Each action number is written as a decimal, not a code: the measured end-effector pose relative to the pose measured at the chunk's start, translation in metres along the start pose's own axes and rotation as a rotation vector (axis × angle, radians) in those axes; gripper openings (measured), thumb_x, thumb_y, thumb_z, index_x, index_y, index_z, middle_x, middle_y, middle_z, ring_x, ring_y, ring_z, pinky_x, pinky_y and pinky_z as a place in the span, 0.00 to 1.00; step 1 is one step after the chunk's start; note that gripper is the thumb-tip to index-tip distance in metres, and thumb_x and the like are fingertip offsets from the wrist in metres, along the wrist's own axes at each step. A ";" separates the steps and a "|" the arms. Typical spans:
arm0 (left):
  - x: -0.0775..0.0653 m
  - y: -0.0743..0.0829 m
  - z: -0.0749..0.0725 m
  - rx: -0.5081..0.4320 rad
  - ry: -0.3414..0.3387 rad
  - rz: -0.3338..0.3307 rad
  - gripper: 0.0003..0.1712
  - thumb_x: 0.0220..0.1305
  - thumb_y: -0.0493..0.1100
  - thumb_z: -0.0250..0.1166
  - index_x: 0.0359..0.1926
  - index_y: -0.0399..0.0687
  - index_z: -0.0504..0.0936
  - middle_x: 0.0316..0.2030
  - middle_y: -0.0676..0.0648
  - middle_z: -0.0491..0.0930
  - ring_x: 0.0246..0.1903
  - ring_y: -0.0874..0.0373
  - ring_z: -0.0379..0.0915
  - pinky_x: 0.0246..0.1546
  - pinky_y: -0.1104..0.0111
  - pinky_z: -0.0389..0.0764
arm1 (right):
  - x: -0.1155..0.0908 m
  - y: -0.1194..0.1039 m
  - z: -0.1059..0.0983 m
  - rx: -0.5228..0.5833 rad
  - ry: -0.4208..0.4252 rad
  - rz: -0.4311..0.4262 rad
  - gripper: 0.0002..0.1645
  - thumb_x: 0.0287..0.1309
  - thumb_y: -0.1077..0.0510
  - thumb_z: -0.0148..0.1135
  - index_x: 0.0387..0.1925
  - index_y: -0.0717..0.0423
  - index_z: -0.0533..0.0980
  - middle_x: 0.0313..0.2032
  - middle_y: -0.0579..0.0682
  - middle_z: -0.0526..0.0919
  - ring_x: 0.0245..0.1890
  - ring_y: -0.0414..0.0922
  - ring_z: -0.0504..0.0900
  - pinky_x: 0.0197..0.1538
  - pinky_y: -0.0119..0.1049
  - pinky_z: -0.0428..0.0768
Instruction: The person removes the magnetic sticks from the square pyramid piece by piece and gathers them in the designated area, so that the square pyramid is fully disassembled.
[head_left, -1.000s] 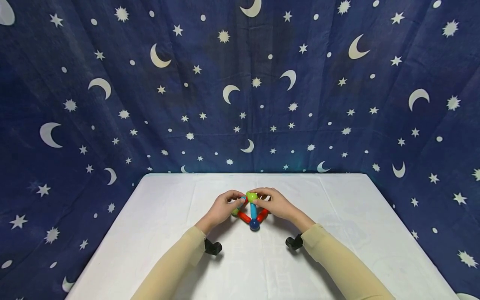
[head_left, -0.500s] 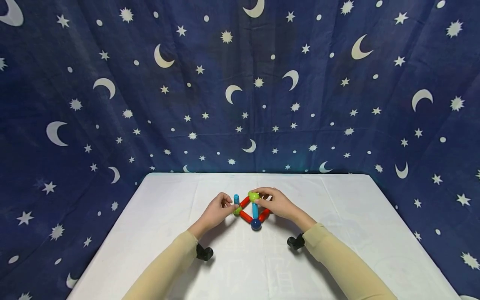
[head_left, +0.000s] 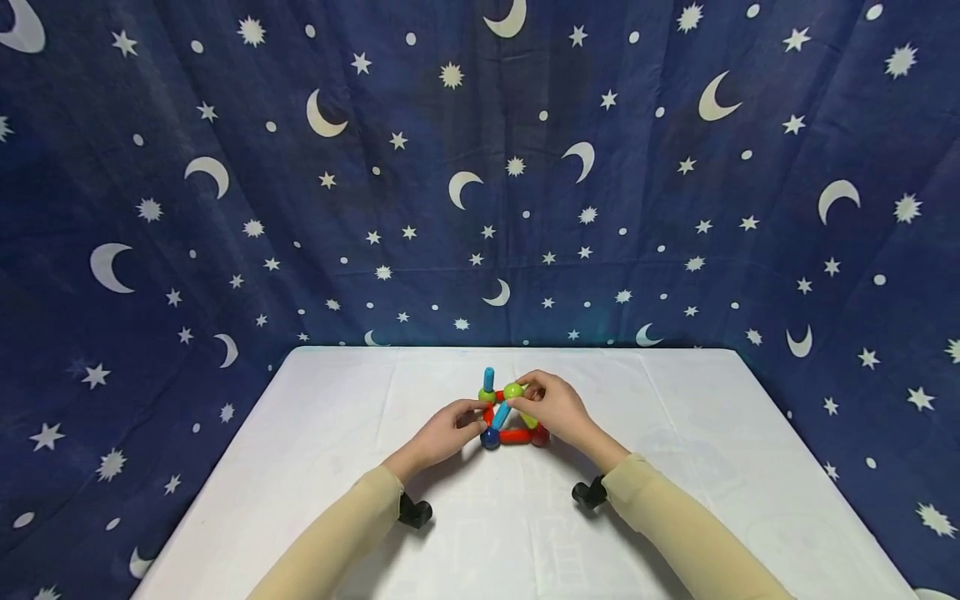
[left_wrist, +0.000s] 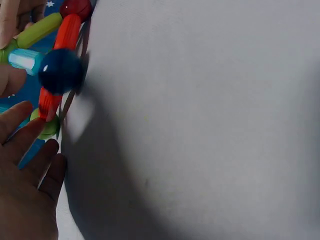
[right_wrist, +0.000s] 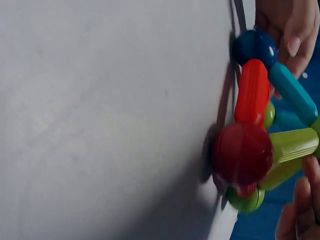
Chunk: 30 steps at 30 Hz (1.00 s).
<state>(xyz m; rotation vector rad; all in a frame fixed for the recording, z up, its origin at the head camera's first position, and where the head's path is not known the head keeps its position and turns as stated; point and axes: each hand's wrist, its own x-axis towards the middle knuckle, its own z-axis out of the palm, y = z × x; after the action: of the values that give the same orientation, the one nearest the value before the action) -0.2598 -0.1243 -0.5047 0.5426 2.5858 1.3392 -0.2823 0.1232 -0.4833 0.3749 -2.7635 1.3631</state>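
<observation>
A ball-and-rod building toy stands on the table. Its base has a dark blue ball (head_left: pixel 490 438), a red rod (head_left: pixel 515 436), a dark red ball (right_wrist: pixel 242 154) and a green ball (head_left: pixel 487 396) carrying an upright blue rod (head_left: pixel 489 379). Slanting blue and yellow-green rods (right_wrist: pixel 295 145) meet at a raised green ball (head_left: pixel 513 390). My right hand (head_left: pixel 557 407) pinches that raised ball between thumb and fingers. At the left side my left hand (head_left: pixel 453 431), fingers mostly straight, has its fingertips at another red rod (left_wrist: pixel 49 104), near the dark blue ball.
A white cloth covers the table (head_left: pixel 480 533). Behind and beside it hangs a dark blue curtain (head_left: pixel 420 208) with moons and stars. Black wrist mounts (head_left: pixel 415 510) stick out below both cuffs.
The toy has turned clockwise: its blue ball has moved left and the upright blue rod farther back. My left hand has gone from that rod's base to the left red rod. My right hand keeps its hold.
</observation>
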 end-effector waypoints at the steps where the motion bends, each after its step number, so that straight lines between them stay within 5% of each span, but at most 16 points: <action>1: 0.001 0.000 0.000 0.001 -0.006 -0.008 0.25 0.75 0.48 0.59 0.69 0.48 0.75 0.62 0.46 0.76 0.58 0.49 0.75 0.61 0.51 0.72 | -0.001 -0.001 0.001 -0.021 0.018 -0.004 0.26 0.53 0.38 0.77 0.48 0.46 0.82 0.36 0.42 0.80 0.36 0.44 0.75 0.37 0.38 0.77; 6: 0.007 0.005 0.000 -0.032 -0.008 -0.005 0.26 0.75 0.47 0.58 0.70 0.50 0.73 0.59 0.45 0.76 0.55 0.48 0.75 0.57 0.53 0.74 | -0.004 -0.005 0.007 -0.052 0.059 -0.035 0.24 0.52 0.38 0.78 0.41 0.46 0.79 0.38 0.42 0.78 0.37 0.44 0.74 0.40 0.40 0.75; 12: 0.016 0.012 0.011 -0.130 0.067 0.068 0.21 0.72 0.50 0.65 0.61 0.47 0.79 0.56 0.47 0.81 0.58 0.51 0.76 0.64 0.52 0.71 | -0.005 -0.002 0.005 0.059 -0.003 -0.019 0.24 0.57 0.42 0.75 0.52 0.44 0.80 0.47 0.42 0.80 0.47 0.45 0.73 0.49 0.45 0.76; 19: 0.022 0.013 0.026 -0.240 0.154 0.016 0.17 0.68 0.50 0.70 0.51 0.46 0.82 0.43 0.51 0.83 0.44 0.56 0.76 0.48 0.60 0.78 | -0.001 0.008 -0.002 0.139 -0.087 -0.077 0.24 0.63 0.49 0.71 0.60 0.48 0.81 0.48 0.40 0.83 0.51 0.46 0.73 0.53 0.46 0.74; 30: 0.022 0.013 0.031 -0.279 0.174 -0.012 0.17 0.68 0.52 0.69 0.49 0.47 0.82 0.40 0.50 0.81 0.39 0.56 0.77 0.42 0.63 0.79 | 0.001 0.011 -0.006 0.112 -0.148 -0.108 0.23 0.66 0.50 0.68 0.62 0.45 0.81 0.46 0.42 0.81 0.49 0.48 0.72 0.50 0.44 0.73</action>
<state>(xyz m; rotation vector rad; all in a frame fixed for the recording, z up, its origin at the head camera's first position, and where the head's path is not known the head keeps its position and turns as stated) -0.2674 -0.0852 -0.5115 0.3773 2.4613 1.7767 -0.2859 0.1340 -0.4885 0.6462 -2.7401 1.5255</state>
